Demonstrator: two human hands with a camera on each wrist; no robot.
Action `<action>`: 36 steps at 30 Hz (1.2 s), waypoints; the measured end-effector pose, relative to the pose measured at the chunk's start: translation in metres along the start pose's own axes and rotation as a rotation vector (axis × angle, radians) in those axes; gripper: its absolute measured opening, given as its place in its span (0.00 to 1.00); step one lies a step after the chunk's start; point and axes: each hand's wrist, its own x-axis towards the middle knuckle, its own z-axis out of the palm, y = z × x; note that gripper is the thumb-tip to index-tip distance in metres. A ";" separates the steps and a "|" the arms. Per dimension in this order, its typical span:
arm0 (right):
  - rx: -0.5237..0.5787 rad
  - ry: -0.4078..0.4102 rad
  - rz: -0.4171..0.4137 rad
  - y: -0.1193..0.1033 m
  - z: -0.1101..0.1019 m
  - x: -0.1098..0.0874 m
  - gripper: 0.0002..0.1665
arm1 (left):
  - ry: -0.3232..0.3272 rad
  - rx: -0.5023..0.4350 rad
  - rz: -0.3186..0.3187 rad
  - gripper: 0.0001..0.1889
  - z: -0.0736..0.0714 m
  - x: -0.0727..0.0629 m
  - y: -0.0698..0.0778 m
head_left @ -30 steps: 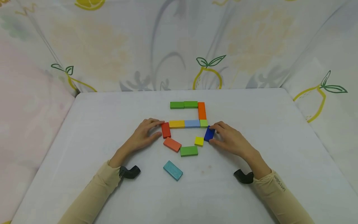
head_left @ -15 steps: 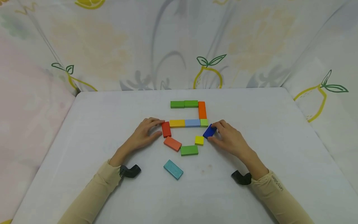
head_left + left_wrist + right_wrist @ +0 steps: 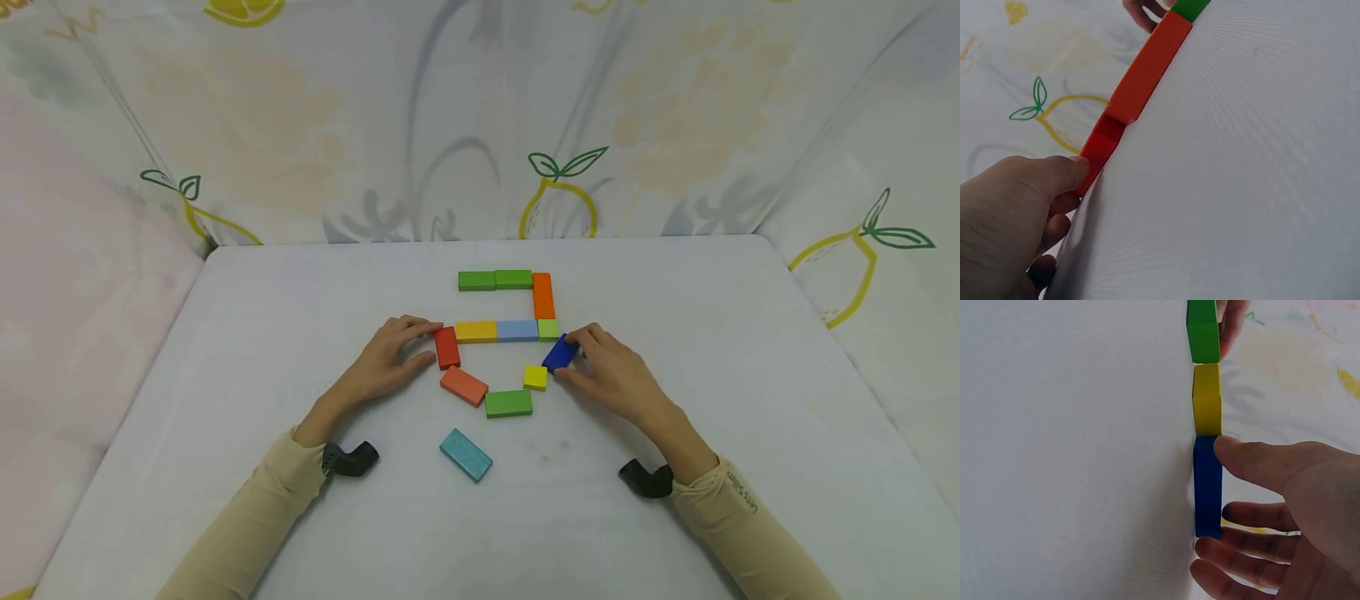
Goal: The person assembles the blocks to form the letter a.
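In the head view my left hand (image 3: 390,358) touches the red block (image 3: 447,348), its index fingertip at the block's far left corner. The left wrist view shows the thumb (image 3: 1072,172) against that block's side. My right hand (image 3: 615,371) pinches the dark blue block (image 3: 560,354) between thumb and fingers; the block lies tilted on the table. In the right wrist view, the blue block (image 3: 1208,487) meets the yellow square block (image 3: 1207,403) near the thumb tip. An orange-red block (image 3: 463,386) and a green block (image 3: 508,404) continue the curve between the hands.
Beyond lie a yellow-orange block (image 3: 476,332), a light blue block (image 3: 517,331), a small light green block (image 3: 548,330), an orange block (image 3: 543,296) and two green blocks (image 3: 495,280). A teal block (image 3: 466,455) lies apart, nearer the front, on the white table (image 3: 300,283).
My right hand has turned the blue block clockwise, so its near end now sits closer to the yellow square. The left hand and the other blocks stay put.
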 end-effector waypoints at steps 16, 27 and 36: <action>-0.019 -0.040 -0.030 -0.004 -0.003 -0.002 0.29 | -0.003 0.001 0.004 0.24 0.001 0.000 -0.002; -0.020 -0.046 -0.059 -0.003 -0.005 -0.003 0.28 | 0.051 0.014 0.067 0.24 -0.016 0.003 0.020; 0.045 -0.058 -0.180 -0.010 -0.006 -0.002 0.19 | -0.171 0.222 0.271 0.19 0.000 0.002 0.098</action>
